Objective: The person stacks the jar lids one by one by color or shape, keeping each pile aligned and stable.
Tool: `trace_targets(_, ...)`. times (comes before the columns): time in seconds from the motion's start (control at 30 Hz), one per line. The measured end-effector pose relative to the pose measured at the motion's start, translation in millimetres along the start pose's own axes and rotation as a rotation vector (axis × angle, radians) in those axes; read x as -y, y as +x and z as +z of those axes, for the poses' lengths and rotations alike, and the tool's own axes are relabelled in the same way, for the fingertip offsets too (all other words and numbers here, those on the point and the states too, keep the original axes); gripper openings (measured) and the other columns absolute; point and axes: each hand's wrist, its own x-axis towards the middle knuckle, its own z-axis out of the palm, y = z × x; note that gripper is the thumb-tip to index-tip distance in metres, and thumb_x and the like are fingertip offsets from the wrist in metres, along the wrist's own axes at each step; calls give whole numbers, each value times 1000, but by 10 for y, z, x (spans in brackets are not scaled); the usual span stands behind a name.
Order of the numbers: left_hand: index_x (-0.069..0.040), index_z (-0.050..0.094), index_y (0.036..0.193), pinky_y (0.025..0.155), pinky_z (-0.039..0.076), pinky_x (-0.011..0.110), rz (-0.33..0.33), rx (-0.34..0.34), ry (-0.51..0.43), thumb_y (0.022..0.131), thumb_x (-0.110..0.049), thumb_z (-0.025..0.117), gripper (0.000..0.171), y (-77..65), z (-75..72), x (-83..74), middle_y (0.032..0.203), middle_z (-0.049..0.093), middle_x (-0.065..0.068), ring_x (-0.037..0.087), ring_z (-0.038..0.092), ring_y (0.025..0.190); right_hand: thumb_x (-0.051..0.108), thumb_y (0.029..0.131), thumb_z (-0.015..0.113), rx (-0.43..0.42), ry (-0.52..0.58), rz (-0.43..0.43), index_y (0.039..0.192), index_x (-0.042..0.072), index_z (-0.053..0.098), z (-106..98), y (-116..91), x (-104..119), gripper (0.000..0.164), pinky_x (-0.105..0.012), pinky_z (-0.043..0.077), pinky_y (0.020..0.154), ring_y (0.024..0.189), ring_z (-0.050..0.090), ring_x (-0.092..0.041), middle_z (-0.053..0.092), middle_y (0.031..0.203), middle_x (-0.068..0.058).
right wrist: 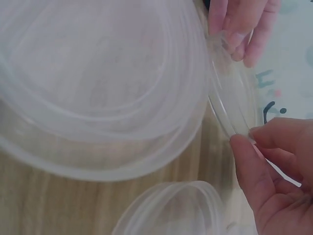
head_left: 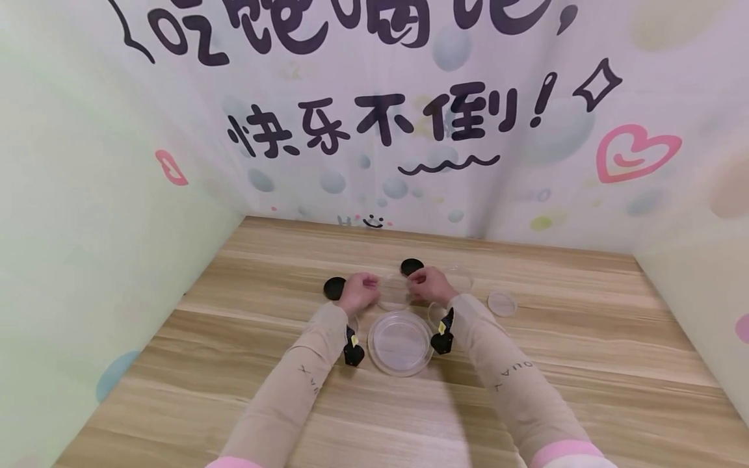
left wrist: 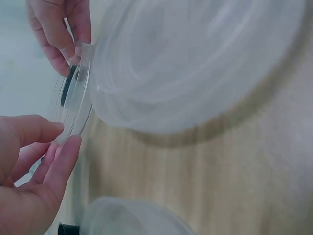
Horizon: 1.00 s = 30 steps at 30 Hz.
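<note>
White fabric, printed with black lettering, hung as the backdrop [head_left: 409, 195] behind the wood-grained table [head_left: 585, 364] where you worked. Your beige left sleeve [head_left: 289, 383] and right sleeve [head_left: 515, 383] reached forward over it. Between your wrists lay the big dish [head_left: 402, 343], round and transparent, flat on the wood. Just past it, your left hand [head_left: 359, 292] and right hand [head_left: 432, 286] faced each other, and the clear dish [head_left: 393, 290] was between them: each hand pinched its edge between thumb and fingers, one at either side, a narrow grip. Both wrist views showed that dish tilted. Another clear plate [head_left: 460, 278] lay partly hidden beyond your right hand, and a small dish [head_left: 502, 303] sat well to its right. Smallest were two black discs, the left disc [head_left: 335, 288] just beside your left hand and the rear disc [head_left: 412, 266] just behind your right fingers.
</note>
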Motion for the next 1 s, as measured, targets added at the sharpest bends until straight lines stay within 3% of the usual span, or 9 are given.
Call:
trace_targets(0.07, -19, 65, 95, 65, 48, 26, 4, -41, 29, 65, -14, 72, 31, -263, -136, -477, 86, 63, -3, 11, 59, 78, -3, 81, 52, -1, -14, 1, 105, -13, 56, -40, -80, 99, 26, -24, 50, 58, 71, 60, -24, 57, 93, -22)
trace_targets(0.17, -10, 66, 92, 63, 48, 26, 11, -65, -9, 70, -7, 68, 22, -816, -449, -1450, 82, 63, 4, 15, 59, 75, -1, 82, 51, -14, -40, 10, 107, -11, 56, -86, -114, 168, 27, -22, 49, 58, 74, 60, -25, 58, 95, -21)
trace_targets(0.27, -2, 65, 92, 66, 49, 27, -35, -64, -66, 72, 0, 65, 20, -1327, -740, -2347, 84, 63, 9, 19, 59, 78, -1, 82, 51, -26, 2, 11, 106, -10, 56, -116, -108, 189, 26, -26, 51, 61, 75, 61, -28, 58, 92, -18)
trace_targets(0.33, 2, 63, 94, 65, 50, 27, -68, -68, -95, 72, 4, 62, 22, -1530, -850, -2708, 85, 62, 12, 20, 58, 79, -2, 81, 51, -31, 37, 4, 105, -10, 56, -133, -115, 201, 26, -29, 52, 63, 75, 61, -30, 57, 89, -16)
trace_targets(0.37, 4, 62, 97, 67, 51, 30, -117, -59, -106, 73, 6, 61, 24, -1615, -896, -2871, 88, 61, 14, 22, 58, 81, -2, 81, 51, -30, 58, -4, 105, -11, 56, -143, -120, 205, 26, -30, 52, 64, 76, 60, -30, 57, 88, -16)
trace_targets(0.5, 8, 58, 101, 64, 52, 31, -139, -29, -154, 76, 7, 59, 25, -1728, -949, -3067, 91, 59, 16, 22, 57, 81, -2, 81, 52, -29, 75, -33, 104, -12, 55, -194, -166, 229, 25, -30, 52, 64, 72, 58, -25, 55, 85, -14)
trace_targets(0.63, 5, 57, 100, 66, 52, 34, -120, 1, -193, 76, 4, 62, 24, -1726, -917, -3117, 92, 57, 15, 22, 57, 83, -2, 81, 54, -56, 63, -35, 101, -11, 56, -274, -238, 260, 22, -31, 52, 64, 71, 53, -18, 53, 82, -12)
trace_targets(0.83, 5, 56, 101, 66, 52, 38, -106, 35, -230, 73, 9, 59, 28, -1757, -873, -3189, 87, 53, 12, 21, 54, 77, -2, 81, 55, -42, 71, -65, 100, -11, 54, -346, -327, 246, 21, -40, 52, 67, 74, 54, -23, 54, 83, -16)
trace_targets(1.0, 6, 53, 108, 70, 51, 43, -97, 115, -238, 71, 11, 54, 37, -1819, -885, -3247, 88, 49, 12, 18, 50, 74, -3, 80, 55, -23, 90, -75, 99, -12, 53, -351, -408, 230, 21, -41, 51, 68, 75, 55, -25, 54, 82, -15)
